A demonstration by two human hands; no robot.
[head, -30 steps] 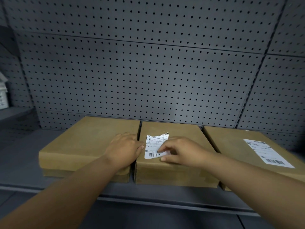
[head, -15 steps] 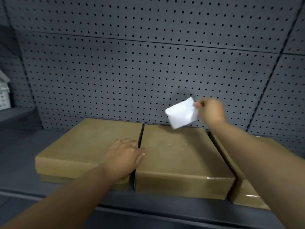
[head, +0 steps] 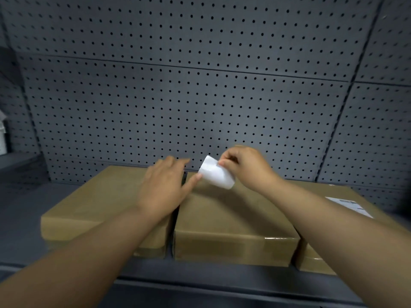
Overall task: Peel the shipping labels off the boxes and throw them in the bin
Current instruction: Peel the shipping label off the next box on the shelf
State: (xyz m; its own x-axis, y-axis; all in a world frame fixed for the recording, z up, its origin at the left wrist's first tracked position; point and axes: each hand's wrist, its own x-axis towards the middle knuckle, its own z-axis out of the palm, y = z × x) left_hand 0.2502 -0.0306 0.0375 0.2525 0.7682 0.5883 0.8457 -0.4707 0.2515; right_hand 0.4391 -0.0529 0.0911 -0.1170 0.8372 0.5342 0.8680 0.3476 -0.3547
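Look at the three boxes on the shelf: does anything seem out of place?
Nothing is damaged or askew. The right hand holds a peeled label above the middle box; the right box keeps its label.

Count from the head view:
- 3 brown boxes: left box, middle box, right box, side by side on 1 shelf.
- 2 white labels: 1 loose label, off the boxes, pinched in the right hand; 1 stuck label on the right box top.
- 0 labels on left and middle box tops.
- 2 hands: right hand, left hand.
- 1 pegboard back wall, split into several panels by seams.
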